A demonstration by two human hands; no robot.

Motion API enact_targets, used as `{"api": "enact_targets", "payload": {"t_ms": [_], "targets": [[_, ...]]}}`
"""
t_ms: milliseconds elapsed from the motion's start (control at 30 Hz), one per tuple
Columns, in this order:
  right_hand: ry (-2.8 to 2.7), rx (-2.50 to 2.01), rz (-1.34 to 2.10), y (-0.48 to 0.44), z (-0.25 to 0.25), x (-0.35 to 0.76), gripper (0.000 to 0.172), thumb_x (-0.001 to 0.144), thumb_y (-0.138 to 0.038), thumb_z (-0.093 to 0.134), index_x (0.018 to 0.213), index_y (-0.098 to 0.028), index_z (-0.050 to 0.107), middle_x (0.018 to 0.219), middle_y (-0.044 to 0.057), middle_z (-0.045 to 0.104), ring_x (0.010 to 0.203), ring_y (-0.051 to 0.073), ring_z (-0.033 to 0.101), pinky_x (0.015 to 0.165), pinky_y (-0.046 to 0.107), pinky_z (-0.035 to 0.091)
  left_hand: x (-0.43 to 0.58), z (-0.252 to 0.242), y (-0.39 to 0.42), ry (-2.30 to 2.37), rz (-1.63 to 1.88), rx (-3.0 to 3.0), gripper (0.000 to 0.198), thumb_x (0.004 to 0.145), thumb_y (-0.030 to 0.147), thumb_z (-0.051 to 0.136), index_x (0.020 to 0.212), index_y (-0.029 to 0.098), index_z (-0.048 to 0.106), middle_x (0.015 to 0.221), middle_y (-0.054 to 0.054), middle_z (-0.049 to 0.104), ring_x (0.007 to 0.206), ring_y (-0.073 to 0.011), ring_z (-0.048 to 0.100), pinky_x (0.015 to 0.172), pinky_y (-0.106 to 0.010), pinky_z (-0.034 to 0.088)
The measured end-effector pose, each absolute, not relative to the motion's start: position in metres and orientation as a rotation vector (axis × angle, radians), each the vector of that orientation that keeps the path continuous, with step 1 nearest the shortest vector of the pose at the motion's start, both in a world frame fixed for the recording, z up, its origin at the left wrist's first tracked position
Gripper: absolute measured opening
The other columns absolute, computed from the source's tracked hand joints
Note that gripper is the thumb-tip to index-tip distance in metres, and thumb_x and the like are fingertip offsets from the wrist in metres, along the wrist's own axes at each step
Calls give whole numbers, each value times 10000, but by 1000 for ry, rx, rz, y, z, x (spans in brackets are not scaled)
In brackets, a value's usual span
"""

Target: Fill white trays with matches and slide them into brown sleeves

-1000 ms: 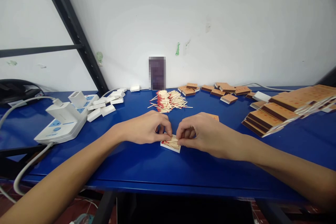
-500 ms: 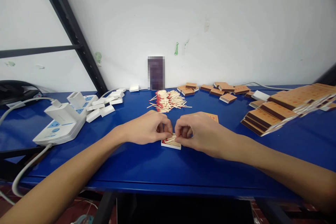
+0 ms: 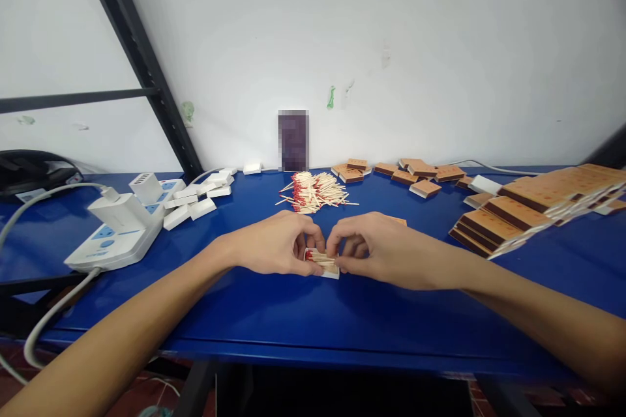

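Observation:
A small white matchbox tray [image 3: 330, 274] lies on the blue table with matches [image 3: 321, 259] in it, red heads to the left. Curled around the tray's left end is my left hand [image 3: 274, 244], thumb at the near side and index finger at the far side. At the right end, thumb and index finger of my right hand [image 3: 391, 251] close on the pale ends of the matches. Beyond both hands sits a loose pile of matches [image 3: 317, 192]. An orange matchbox cover [image 3: 400, 221] is mostly hidden behind my right hand.
White trays [image 3: 190, 199] lie at the left beside a power strip [image 3: 117, 247] with chargers and cables. Orange matchboxes [image 3: 423, 168] are scattered at the back right, with a stack of them [image 3: 508, 215] nearer. A blurred dark rectangle [image 3: 293, 141] stands against the wall.
My left thumb has moved down to the tray's near side, and my fingers have opened a little. The matches in the tray now lie straighter and more of them show. The view has shifted slightly.

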State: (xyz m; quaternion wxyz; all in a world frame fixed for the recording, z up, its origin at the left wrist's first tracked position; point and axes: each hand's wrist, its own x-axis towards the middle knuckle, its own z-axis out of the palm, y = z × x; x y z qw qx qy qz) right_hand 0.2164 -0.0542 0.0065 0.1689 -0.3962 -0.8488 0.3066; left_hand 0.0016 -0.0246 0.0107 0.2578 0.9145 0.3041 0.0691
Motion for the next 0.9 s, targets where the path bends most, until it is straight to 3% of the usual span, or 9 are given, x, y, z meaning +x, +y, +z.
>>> {"api": "enact_targets", "payload": {"t_ms": [367,600,900], "targets": [[-2429,-1126,1160,-40,6,219,118,865,-255,572,895,-179,656,806,23,698,666,131,649,589,230,475,0,12,-23,779,158,2543,317,848,475,651,1001,201,700,799,1,612,640,-101,541,579,-227,400],[-2312,-1074,1284,-34,-2,221,97,869,-243,560,934,-189,511,687,-35,591,596,112,592,561,226,446,-1,10,-20,726,179,2549,259,839,401,687,1015,212,710,839,-1,605,666,-97,519,606,-222,391],[-2509,-986,777,-39,-18,215,51,902,-232,522,861,-213,545,675,-47,574,582,102,508,537,226,372,-2,6,-18,601,160,2567,244,832,386,689,1000,210,706,936,-27,636,766,-127,562,688,-245,424]]}}
